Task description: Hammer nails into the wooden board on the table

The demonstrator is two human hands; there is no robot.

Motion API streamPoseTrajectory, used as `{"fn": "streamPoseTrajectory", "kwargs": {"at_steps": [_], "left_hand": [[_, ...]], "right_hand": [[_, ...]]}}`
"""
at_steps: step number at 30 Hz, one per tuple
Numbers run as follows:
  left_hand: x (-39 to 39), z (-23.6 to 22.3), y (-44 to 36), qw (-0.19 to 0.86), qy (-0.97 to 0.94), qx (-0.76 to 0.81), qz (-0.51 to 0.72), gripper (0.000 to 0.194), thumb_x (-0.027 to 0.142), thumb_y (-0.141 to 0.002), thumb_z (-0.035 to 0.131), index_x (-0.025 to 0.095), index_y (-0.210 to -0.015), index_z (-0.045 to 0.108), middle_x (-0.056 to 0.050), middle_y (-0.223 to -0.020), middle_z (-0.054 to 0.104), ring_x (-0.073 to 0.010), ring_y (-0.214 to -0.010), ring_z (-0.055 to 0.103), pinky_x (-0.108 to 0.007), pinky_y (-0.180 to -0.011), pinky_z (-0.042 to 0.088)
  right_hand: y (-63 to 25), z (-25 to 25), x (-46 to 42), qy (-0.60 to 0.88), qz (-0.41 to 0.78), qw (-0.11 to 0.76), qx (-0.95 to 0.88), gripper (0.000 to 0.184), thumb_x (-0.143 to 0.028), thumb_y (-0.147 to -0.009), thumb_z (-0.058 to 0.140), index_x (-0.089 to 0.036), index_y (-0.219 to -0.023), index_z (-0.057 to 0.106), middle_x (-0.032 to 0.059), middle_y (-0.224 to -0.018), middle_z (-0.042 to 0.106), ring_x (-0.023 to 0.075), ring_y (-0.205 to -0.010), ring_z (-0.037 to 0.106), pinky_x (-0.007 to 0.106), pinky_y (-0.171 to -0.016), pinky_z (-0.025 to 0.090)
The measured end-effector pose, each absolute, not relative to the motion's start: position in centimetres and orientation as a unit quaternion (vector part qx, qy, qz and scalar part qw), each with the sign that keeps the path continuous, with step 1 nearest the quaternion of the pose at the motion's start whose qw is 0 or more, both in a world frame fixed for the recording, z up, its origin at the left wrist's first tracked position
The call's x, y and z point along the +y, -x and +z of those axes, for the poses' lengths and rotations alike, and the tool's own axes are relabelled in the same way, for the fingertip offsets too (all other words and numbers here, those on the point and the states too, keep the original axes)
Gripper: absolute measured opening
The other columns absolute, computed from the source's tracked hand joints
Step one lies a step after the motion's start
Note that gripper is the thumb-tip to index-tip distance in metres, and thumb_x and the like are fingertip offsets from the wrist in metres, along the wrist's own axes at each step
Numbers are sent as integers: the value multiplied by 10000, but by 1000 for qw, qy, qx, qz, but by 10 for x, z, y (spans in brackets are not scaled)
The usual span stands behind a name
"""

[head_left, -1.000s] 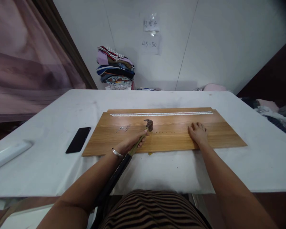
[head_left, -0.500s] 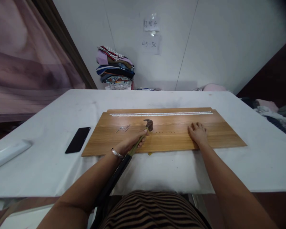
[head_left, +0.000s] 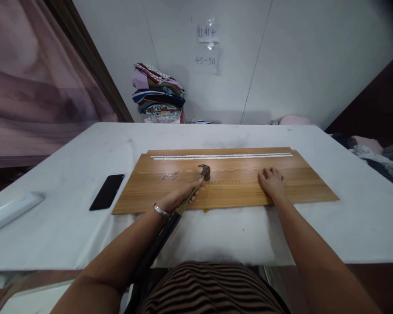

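Note:
My left hand [head_left: 188,192] is closed round the upper handle of a claw hammer [head_left: 205,172]. The hammer's head is over the middle of a wooden board [head_left: 301,181], and its black grip runs back under my left forearm. To the right of the head, a row of small dark dots [head_left: 231,181] marks the board; whether they are nail heads or holes I cannot tell. On the board's right part my right hand [head_left: 272,182] lies flat with fingers spread, holding nothing. Several loose nails [head_left: 168,176] lie left of the hammer.
Two white strips [head_left: 222,156] run along the board's far side. A black phone [head_left: 107,192] lies left of the board on the white-covered table [head_left: 68,174]. A white roll [head_left: 13,211] is at the far left. Folded clothes [head_left: 159,93] are stacked beyond the table.
The hammer's head has shifted very slightly down, with my left hand still round the handle. My right hand has not moved.

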State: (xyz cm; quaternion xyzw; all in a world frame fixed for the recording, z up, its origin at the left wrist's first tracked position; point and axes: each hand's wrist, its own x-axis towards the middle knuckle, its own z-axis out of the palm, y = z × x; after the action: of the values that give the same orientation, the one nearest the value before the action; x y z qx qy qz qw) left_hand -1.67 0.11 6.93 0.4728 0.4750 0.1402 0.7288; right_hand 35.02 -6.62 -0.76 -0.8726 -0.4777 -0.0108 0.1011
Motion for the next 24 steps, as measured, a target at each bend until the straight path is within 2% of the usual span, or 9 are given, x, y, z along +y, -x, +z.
{"fn": "streamPoseTrajectory", "kwargs": {"at_steps": [9,19,24], "left_hand": [[3,67,16,721,-476,482,148,407,587,-943,584,180,-941,578,73,-575,460,-58,-407,349,-207,-400,233],[2,68,18,737,-483,447,156,434,608,-928,595,177,-978,566,76,-609,459,-52,-416,341,-194,-402,247],[3,68,17,727,-491,456,150,376,558,-976,529,183,-962,562,69,-603,461,-57,-406,353,-198,-394,248]], "right_hand": [[-351,-9,-66,873,-13,100,-477,514,-449,-1018,347,-194,-1354,640,178,-1514,538,324,-1401,428,512,-1123,321],[-351,-10,-66,871,-16,98,-480,505,-450,-1021,337,-192,-1323,648,175,-1472,564,317,-1385,439,503,-1115,324],[-351,-11,-66,873,-21,90,-479,513,-453,-1020,332,-192,-1332,645,173,-1466,566,311,-1373,451,495,-1110,328]]}}
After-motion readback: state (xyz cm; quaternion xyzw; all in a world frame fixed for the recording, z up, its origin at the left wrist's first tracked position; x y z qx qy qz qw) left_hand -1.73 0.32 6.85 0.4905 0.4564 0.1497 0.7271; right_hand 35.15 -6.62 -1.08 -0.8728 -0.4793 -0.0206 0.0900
